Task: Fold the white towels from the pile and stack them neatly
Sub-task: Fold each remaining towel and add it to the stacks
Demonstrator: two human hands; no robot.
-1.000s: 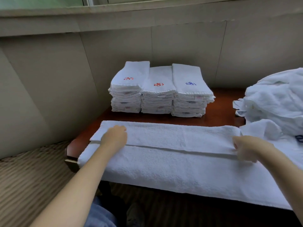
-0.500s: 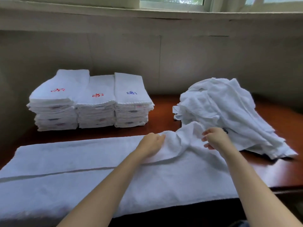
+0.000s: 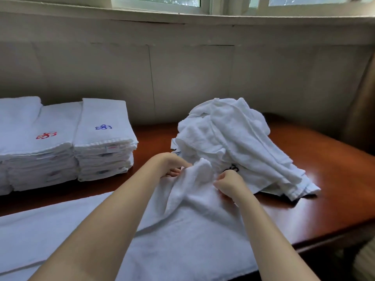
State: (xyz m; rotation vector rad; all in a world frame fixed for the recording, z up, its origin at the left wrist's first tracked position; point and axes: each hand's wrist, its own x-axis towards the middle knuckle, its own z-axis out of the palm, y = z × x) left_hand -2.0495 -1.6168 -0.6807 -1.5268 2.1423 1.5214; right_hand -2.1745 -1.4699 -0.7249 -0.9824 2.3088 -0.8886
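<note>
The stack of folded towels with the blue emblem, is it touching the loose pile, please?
Apart. The head view shows bare table between the blue-emblem stack and the loose pile.

Body in view: two forearms and both hands only. Left hand (image 3: 172, 165), right hand (image 3: 227, 182). Arms bare from lower frame edge to wrist, no sleeves or cuffs visible. No gloves, watch, bracelets or rings that I can make out. Nails short and unpainted where visible. Upper arms, torso out of frame.

Hotel laundry room, monogrammed towel stacks (image 3: 67, 142), windowsill (image 3: 182, 15)
</note>
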